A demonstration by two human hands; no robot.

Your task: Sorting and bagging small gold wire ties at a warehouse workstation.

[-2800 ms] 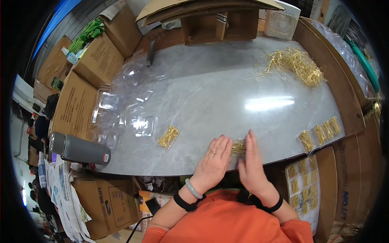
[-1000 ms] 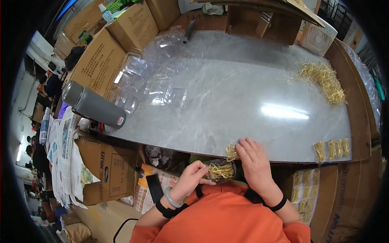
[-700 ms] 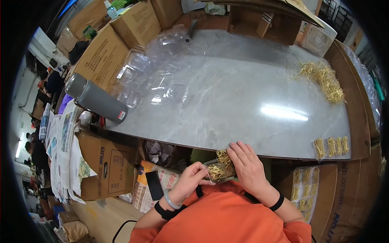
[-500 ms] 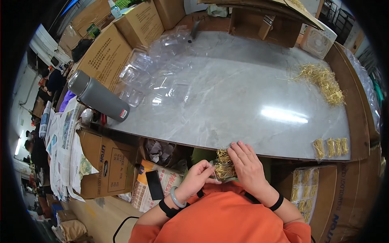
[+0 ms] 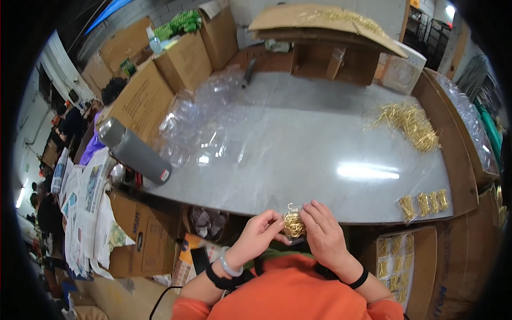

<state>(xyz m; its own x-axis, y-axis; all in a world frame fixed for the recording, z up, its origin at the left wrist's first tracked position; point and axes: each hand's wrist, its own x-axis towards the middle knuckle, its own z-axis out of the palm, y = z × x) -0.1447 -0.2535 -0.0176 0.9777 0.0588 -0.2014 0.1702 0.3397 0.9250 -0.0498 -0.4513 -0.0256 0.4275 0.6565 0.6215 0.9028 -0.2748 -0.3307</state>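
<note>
Just off the table's near edge, a bundle of gold metal hooks (image 5: pixel 294 224) stands between my two hands, one curved hook end sticking up at its top. My left hand (image 5: pixel 261 230) is closed, thumb and forefinger pinching the bundle's left side. Against the right side presses my right hand (image 5: pixel 323 232), fingers together and slightly curved around it. Something dark and flat shows under the bundle; I cannot make out what it is. At the table's right front lie several small clear packs of gold hooks (image 5: pixel 423 203). Farther back is a loose pile of gold hooks (image 5: pixel 410 126).
Clear plastic boxes (image 5: pixel 202 122) cover the table's left part, beside a grey flask (image 5: pixel 134 151). An open cardboard box (image 5: pixel 333 63) and a white fan (image 5: pixel 402 69) stand at the back. Below right, a carton (image 5: pixel 424 266) holds more packs. A phone (image 5: pixel 200 260) lies lower left.
The view has tilted up, so the table sits lower in the picture. The hooks now look gathered more upright, with one end sticking out on top. My right fingers curve more around them.
</note>
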